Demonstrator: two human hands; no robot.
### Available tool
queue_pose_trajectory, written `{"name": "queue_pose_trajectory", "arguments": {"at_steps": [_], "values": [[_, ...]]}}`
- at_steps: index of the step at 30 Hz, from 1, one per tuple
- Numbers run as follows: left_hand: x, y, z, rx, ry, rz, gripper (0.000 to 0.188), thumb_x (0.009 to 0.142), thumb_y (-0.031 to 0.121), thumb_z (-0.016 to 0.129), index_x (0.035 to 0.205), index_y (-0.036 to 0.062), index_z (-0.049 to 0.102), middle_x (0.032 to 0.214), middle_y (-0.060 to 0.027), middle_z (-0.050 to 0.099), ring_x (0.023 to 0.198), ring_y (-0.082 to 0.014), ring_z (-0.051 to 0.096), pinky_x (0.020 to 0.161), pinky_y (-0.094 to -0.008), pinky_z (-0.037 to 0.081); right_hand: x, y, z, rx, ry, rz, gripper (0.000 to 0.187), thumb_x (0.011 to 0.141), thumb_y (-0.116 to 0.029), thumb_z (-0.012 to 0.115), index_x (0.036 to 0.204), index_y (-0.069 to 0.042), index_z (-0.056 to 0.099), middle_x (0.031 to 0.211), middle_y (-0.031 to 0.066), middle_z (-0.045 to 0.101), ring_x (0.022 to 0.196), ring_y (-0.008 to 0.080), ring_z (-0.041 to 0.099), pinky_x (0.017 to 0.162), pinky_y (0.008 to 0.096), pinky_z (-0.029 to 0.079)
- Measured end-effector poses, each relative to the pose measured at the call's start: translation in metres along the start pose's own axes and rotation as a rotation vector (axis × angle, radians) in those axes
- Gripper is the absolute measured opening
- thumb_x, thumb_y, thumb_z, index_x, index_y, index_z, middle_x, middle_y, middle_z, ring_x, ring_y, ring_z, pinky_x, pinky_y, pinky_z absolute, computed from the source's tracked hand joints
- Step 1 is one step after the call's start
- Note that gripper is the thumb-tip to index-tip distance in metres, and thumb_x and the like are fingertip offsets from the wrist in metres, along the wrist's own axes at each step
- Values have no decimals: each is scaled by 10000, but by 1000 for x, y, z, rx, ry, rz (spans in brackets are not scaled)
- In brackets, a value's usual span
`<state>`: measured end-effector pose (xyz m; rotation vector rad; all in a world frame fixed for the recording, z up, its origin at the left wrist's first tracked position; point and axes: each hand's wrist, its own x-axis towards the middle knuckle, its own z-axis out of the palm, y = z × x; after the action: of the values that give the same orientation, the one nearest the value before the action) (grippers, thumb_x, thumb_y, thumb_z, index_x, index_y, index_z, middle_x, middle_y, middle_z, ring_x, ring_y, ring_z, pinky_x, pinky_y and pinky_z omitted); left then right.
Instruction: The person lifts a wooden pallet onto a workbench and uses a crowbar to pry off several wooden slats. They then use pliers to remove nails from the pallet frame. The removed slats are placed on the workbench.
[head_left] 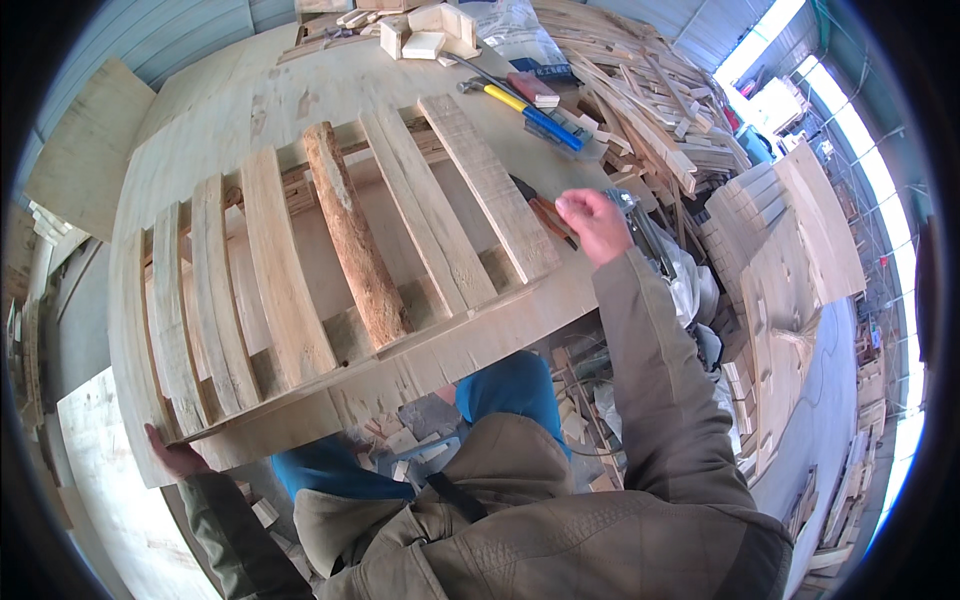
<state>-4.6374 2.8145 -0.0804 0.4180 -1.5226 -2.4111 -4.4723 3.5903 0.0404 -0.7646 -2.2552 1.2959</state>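
A slatted wooden pallet (290, 270) lies on a plywood-topped table, its pale boards running from near to far. One slat (352, 240) still carries rough brown bark. At the pallet's near left corner my left hand (180, 456) grips the edge, fingers partly hidden. My right hand (597, 226) is raised off the pallet's right end, fingers curled together; whatever is in them cannot be made out. Just beside it lies a hand tool with orange-brown handles and a dark head (550, 215), resembling pliers, partly behind the fingers.
A hammer with a yellow and blue handle (530, 112) lies toward the table's far right, near a reddish block (533, 89). Beyond are a small wooden frame (430, 34) and a plastic bag (515, 35). Scrap wood (650, 110) is heaped to the right. The tabletop (215, 110) extends behind.
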Motion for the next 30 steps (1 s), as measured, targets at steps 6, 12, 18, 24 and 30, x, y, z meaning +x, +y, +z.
{"name": "queue_pose_trajectory", "arguments": {"at_steps": [6,12,18,24,30], "values": [[-16,6,14,-75,-11,-14,746,1046,534,571,1529,-32,513,1484,-188,613,1367,-319,588,1189,-476,435,97,15,-7,-470,139,-79,585,886,-317,847,1338,1,655,1257,205,740,1176,328,716,1008,431,561],[-36,17,40,-212,137,-131,803,1066,580,477,1622,5,402,1597,-171,525,1468,-366,493,1251,-541,368,162,19,-2,-739,133,-66,535,946,-367,752,1349,-32,650,1285,246,716,1237,397,674,1036,493,533],[-52,27,75,-127,298,-89,765,1060,569,461,1592,20,462,1586,-166,534,1432,-370,535,1193,-564,446,233,51,-8,-742,228,45,456,1000,-444,650,1179,-33,730,1164,255,747,1156,435,695,991,518,538],[-43,23,29,-16,378,-120,771,1023,623,510,1562,72,514,1537,-177,571,1358,-386,603,1130,-599,499,273,88,-41,-782,78,87,441,989,-434,654,1064,-19,781,1131,252,750,1117,431,703,958,518,533],[-4,7,-94,255,307,224,800,1000,636,550,1540,48,514,1468,-179,602,1290,-340,627,1082,-523,528,284,97,-38,-769,153,123,398,972,-411,696,1047,-33,795,1049,229,769,1038,402,731,905,497,542]]}}
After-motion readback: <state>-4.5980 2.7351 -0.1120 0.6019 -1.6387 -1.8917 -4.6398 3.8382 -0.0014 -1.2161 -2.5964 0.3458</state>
